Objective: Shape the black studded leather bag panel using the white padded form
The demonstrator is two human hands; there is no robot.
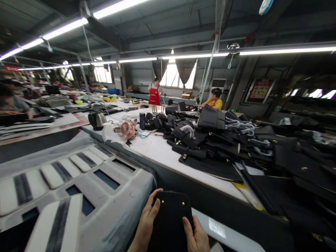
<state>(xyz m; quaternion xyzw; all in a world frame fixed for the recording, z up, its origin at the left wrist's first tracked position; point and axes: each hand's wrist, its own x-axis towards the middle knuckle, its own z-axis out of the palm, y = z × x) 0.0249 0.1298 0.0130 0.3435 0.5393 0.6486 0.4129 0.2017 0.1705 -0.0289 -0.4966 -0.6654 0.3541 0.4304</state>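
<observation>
Low in the middle of the view I hold a black leather-like panel with rounded top corners and two small gold studs near its upper edge. My left hand grips its left side, thumb on the front and fingers behind. On the lower right side, my right hand is closed around the edge, thumb on the front face. The panel's lower end runs out of the picture. Just beyond my hands is the edge of the white-topped worktable, with a heap of black leather-like bag pieces on it.
At left, a grey moulded tray bears several white pads with dark stripes. A kettle and a pink fan stand on the worktable. A person in a red apron and one in yellow are beyond it.
</observation>
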